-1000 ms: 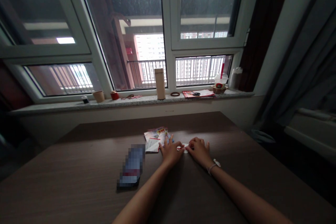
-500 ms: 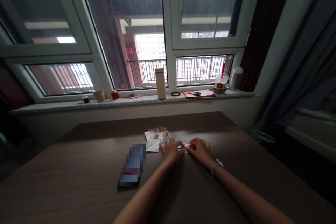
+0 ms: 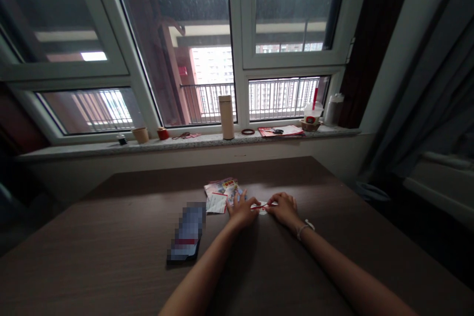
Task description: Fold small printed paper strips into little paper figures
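Note:
My left hand (image 3: 242,211) pinches one end of a thin red cord (image 3: 261,206) between thumb and index finger. Its other fingers spread over the edge of some printed leaflets (image 3: 222,186). At the cord's other end, the fingertips of my right hand (image 3: 285,207) are closed on it; a pale bracelet circles that wrist. Beneath the cord, between both hands, lies a small white piece of paper (image 3: 263,211), partly covered by fingers. A white slip with a red edge (image 3: 217,203) rests against the leaflets, left of my left hand.
A phone (image 3: 187,232), its screen blurred out, lies left of my left forearm on the brown table (image 3: 111,237). Along the windowsill stand a paper cup (image 3: 140,135), a red spool (image 3: 162,133), a beige flask (image 3: 226,117), scissors (image 3: 277,131) on papers and a drink cup (image 3: 312,114).
My right hand has shifted slightly to the right, and a little more of the white paper shows between the hands. My left hand stays almost in place.

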Demonstrator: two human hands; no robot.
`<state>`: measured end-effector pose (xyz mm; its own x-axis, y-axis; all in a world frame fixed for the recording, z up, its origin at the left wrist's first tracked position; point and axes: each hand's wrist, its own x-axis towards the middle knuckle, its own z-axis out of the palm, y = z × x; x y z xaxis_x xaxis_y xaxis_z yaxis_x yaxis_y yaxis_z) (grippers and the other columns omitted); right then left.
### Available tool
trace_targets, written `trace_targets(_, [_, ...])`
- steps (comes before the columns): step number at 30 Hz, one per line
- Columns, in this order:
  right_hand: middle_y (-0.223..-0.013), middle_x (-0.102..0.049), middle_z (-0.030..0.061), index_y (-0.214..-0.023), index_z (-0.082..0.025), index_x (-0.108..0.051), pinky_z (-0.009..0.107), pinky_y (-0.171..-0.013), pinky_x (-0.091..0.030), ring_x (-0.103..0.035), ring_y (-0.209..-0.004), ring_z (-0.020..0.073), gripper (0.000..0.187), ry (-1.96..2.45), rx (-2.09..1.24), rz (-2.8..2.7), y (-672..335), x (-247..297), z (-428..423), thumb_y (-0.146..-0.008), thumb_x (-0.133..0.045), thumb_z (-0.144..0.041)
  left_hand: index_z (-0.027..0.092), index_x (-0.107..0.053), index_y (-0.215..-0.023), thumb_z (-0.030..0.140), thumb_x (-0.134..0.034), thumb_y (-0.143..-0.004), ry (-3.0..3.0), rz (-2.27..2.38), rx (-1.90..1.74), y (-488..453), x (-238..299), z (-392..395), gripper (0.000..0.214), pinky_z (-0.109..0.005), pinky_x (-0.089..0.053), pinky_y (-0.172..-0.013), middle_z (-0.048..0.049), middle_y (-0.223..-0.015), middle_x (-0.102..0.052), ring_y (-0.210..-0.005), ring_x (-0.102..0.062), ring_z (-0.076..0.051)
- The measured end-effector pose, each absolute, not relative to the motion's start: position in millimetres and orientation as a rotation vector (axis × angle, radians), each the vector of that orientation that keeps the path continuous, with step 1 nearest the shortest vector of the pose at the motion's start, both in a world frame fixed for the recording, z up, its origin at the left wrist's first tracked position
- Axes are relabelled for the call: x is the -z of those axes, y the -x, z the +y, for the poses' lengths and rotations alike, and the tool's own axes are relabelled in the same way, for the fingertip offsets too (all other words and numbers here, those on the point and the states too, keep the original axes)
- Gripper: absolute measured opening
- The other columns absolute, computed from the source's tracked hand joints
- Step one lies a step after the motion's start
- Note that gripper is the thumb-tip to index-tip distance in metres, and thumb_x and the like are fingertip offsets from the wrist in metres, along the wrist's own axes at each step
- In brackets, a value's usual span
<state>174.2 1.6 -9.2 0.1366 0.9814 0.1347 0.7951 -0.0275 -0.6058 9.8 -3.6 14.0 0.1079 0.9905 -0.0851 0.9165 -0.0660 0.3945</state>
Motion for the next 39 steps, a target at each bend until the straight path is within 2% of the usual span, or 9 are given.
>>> trace_targets(8, [-0.107,-0.063,0.0014,-0.081,-0.028,-0.072,0.035,-0.099,-0.028,-0.048,-0.111,0.0233,0.015,1.861,-0.475,-1.719,-177,6,2,-0.069,-0.065,-0.026,0.042,-0.060,-0.115,0.038,-0.053,-0.084,-2.052,1.814,-0.225,-6,-9,1,0.032,-0.066,-0.001,-0.110,0.0054,-0.159,-0.017,-0.147,-0.003,-0.033])
trace_targets(23, [-0.112,-0.059,-0.0010,-0.087,-0.033,-0.073,0.035,-0.101,-0.025,-0.045,-0.113,0.0211,0.022,1.785,-0.429,-1.865,-183,11,0,-0.076,-0.057,-0.023,0.045,-0.059,-0.119,0.043,-0.050,-0.087,-2.177,1.807,-0.290,3,0,-3,0.034,-0.059,-0.006,-0.115,0.0066,-0.157,-0.026,-0.146,-0.011,-0.032])
trace_targets(30, [-0.111,-0.059,0.0011,-0.084,-0.030,-0.071,0.037,-0.100,-0.026,-0.046,-0.111,0.0232,0.018,1.786,-0.341,-1.850,-178,9,-6,-0.078,-0.062,-0.044,0.043,-0.067,-0.110,0.047,-0.055,-0.085,-2.140,1.874,-0.395,-3,-4,-7,0.028,-0.057,-0.009,-0.116,0.0073,-0.154,-0.032,-0.145,-0.017,-0.031])
trace_targets(39, [-0.112,-0.057,0.0015,-0.082,-0.031,-0.071,0.042,-0.104,-0.021,-0.044,-0.115,0.0257,0.019,1.816,-0.365,-1.822,-173,4,-7,-0.070,-0.071,-0.046,0.039,-0.071,-0.101,0.049,-0.062,-0.082,-2.133,1.895,-0.497,-11,-6,-8,0.023,-0.065,-0.007,-0.112,0.0011,-0.153,-0.035,-0.145,-0.016,-0.032])
